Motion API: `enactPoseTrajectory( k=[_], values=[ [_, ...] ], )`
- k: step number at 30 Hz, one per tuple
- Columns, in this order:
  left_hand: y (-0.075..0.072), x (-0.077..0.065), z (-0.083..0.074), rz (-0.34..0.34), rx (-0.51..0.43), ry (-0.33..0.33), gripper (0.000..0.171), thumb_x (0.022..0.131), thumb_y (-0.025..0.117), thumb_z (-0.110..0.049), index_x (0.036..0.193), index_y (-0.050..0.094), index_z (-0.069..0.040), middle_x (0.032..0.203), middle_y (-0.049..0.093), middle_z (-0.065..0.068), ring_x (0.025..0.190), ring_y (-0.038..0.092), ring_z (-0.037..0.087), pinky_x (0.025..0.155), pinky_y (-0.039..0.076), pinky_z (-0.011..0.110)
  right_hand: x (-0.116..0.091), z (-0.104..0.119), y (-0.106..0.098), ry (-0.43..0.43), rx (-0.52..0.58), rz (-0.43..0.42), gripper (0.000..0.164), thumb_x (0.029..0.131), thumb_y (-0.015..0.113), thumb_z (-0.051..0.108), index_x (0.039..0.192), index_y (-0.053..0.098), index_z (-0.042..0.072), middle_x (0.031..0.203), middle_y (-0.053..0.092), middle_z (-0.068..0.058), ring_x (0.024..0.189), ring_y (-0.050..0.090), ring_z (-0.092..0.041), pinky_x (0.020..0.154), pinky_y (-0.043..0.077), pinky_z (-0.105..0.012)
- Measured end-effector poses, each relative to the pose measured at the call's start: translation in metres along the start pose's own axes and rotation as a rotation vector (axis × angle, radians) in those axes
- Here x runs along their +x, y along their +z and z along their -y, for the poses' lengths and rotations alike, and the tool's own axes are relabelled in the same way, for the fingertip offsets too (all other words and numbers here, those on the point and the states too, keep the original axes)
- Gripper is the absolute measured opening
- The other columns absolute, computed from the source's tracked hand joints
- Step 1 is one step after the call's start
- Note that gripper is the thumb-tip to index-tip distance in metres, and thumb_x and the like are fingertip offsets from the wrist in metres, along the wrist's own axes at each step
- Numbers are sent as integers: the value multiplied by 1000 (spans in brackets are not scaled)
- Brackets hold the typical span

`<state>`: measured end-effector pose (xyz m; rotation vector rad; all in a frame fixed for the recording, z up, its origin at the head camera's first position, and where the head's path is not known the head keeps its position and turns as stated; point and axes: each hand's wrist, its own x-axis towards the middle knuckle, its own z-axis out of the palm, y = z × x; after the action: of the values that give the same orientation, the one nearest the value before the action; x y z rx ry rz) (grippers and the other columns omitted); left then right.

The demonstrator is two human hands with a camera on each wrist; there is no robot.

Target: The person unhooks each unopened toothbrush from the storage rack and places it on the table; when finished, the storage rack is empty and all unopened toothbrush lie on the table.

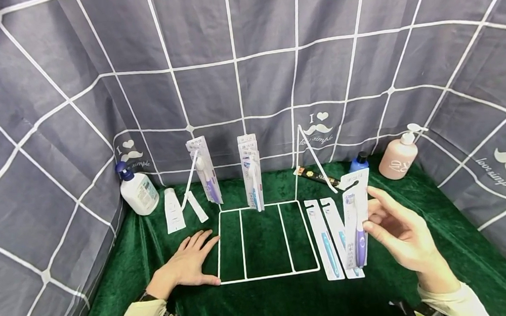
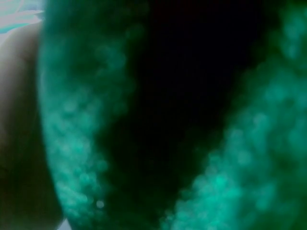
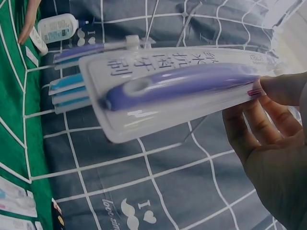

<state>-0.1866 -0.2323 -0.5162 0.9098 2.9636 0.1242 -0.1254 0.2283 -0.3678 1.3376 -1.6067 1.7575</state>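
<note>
My right hand (image 1: 401, 234) pinches the edge of a packaged purple toothbrush (image 1: 360, 239), held upright above the right side of the cloth. In the right wrist view the toothbrush pack (image 3: 182, 84) is large and its purple handle shows through clear plastic. My left hand (image 1: 189, 263) rests on the green cloth with its fingers spread, the thumb touching the left front corner of a white wire rack (image 1: 270, 276). Packed purple toothbrushes (image 1: 210, 181) hang on the rack's left prong, packed blue toothbrushes (image 1: 252, 178) on its middle one. The left wrist view is dark and blurred.
Two blue toothbrush packs (image 1: 325, 241) lie right of the rack, partly behind the held one. A white tube (image 1: 174, 211) and a white pump bottle (image 1: 140, 192) stand left. A black box (image 1: 319, 175), blue bottle (image 1: 358, 162) and pink pump bottle (image 1: 397, 157) stand back right.
</note>
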Motion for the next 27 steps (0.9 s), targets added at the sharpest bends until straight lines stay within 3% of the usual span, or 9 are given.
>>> enactPoseTrajectory(
  k=[9,16,27],
  values=[
    [1,1,2,-5,-4,-3,111,54,49,-88,143,29,-25,147,27,7,135,23,29,101,24,56,-9,-13,-21,129,-62,-127,58,75,53,-26,126,27,-27,99,60,-21,93,59,-22,80,47,-22],
    [4,1,3,-4,-2,-4,112,53,48,-89,143,29,-25,147,27,6,134,23,29,100,25,57,-24,-31,-37,261,-111,-172,57,75,50,-27,129,32,-21,97,61,-17,88,61,-18,76,46,-19],
    [4,2,2,-20,7,3,111,54,47,-89,143,30,-25,146,28,7,134,24,29,99,26,56,-61,-65,-58,618,-237,-257,50,85,54,-10,133,40,-7,94,66,2,79,61,-5,66,48,-15]
  ],
)
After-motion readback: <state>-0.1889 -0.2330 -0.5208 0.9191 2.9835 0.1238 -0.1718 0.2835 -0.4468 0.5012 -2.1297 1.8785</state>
